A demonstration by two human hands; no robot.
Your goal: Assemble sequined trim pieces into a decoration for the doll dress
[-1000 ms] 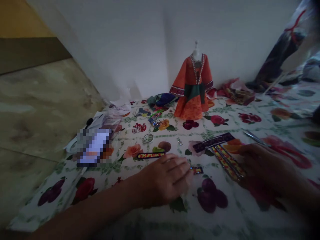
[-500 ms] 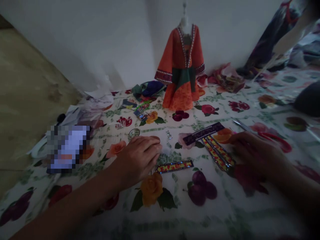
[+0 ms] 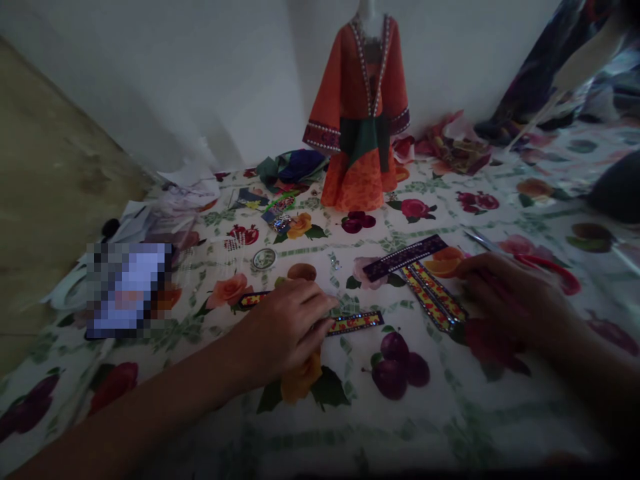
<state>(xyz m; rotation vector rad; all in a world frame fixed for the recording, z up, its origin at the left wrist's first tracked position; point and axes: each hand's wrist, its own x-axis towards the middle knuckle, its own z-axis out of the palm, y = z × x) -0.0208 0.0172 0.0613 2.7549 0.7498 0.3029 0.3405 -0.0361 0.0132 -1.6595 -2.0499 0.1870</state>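
My left hand (image 3: 295,327) lies over a yellow and red patterned strip (image 3: 355,323) with a beaded edge, its fingers pressed together around the strip's left end. Part of another yellow strip (image 3: 253,299) shows behind the hand's left side. My right hand (image 3: 505,307) is closed at the right; what its fingers hold, if anything, is too dark to make out. Just left of it, a yellow trimmed piece (image 3: 434,297) touches a dark purple beaded strip (image 3: 405,257). Scissors with red handles (image 3: 550,270) lie beyond my right hand.
A small orange and green dress on a stand (image 3: 365,120) stands by the wall. Fabric scraps (image 3: 295,167) lie beside it. A phone (image 3: 133,287) is at the left, with a round tin (image 3: 264,259) nearer the middle. A dark round object (image 3: 617,187) sits at the right.
My left hand has moved slightly down and right against the cloth, and a yellow strip end now shows behind it. The view has shifted a little. My right hand keeps its pose.
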